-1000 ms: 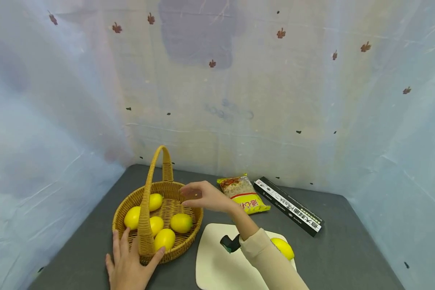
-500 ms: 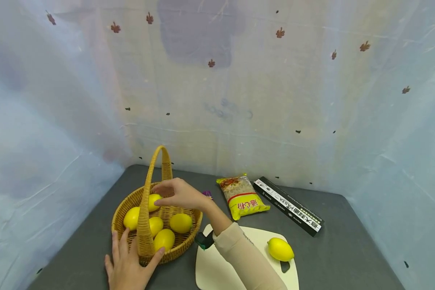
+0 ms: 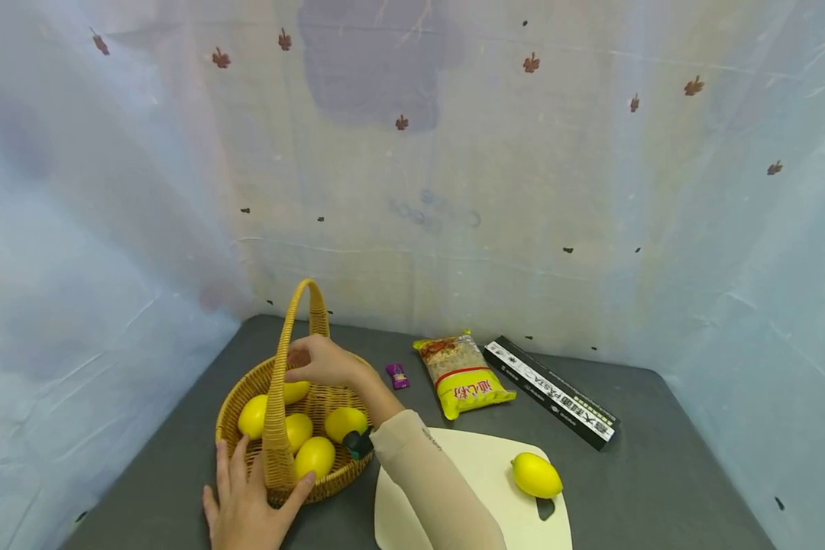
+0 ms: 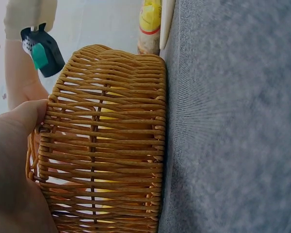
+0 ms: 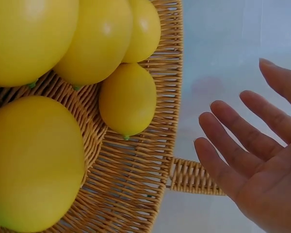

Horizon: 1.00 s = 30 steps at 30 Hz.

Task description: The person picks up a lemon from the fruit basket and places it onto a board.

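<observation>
A wicker basket (image 3: 347, 475) with a tall arched handle (image 3: 276, 416) stands on the left, holding several yellow lemons (image 3: 315, 457). My left hand (image 3: 247, 504) rests on its near rim, fingers spread to the left of the handle and thumb to the right. The left wrist view shows the thumb (image 4: 31, 114) laid at the rim. Over the far side of the basket, my right hand (image 3: 326, 363) reaches above the rearmost lemon (image 3: 296, 391), partly covering it. In the right wrist view its fingers (image 5: 242, 136) are extended and apart from a lemon (image 5: 128, 99), holding nothing.
A cream cutting board (image 3: 477, 458) lies right of the basket, one lemon (image 3: 536, 475) beside its handle slot. Behind it are a yellow pasta bag (image 3: 464, 374), a black pasta box (image 3: 550, 393) and a small purple packet (image 3: 397, 375). The right sleeve crosses the board.
My right hand has moved left and slightly down, to above the rearmost lemon. The purple packet and the board's lemon have come out from behind the arm. The left hand stays put.
</observation>
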{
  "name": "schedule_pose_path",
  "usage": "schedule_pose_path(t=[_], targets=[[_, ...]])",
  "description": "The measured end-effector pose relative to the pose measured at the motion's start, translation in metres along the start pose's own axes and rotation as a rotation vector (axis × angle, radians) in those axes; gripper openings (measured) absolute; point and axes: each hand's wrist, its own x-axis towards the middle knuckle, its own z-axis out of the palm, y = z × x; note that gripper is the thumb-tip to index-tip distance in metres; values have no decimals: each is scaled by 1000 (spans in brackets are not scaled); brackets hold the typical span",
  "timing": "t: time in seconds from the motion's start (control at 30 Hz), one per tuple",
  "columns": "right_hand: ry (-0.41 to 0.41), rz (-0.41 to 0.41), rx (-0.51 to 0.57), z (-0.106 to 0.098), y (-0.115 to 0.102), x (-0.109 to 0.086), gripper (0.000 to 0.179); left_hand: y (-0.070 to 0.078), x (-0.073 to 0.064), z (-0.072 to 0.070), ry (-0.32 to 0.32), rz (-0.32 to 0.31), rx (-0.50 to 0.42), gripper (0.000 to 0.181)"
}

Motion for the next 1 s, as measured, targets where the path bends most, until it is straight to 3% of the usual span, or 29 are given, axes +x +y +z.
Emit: schedule_pose_path(t=[0.37, 0.73, 1.0], targets=[[-30, 1, 35, 12, 14, 13, 37, -1, -1, -1, -14, -18, 6, 105], [-95, -14, -20, 25, 26, 27, 42, 0, -2, 2, 0, -13, -5, 105], [-88, -12, -10, 37, 33, 32, 44, -1, -4, 2, -15, -10, -12, 109]])
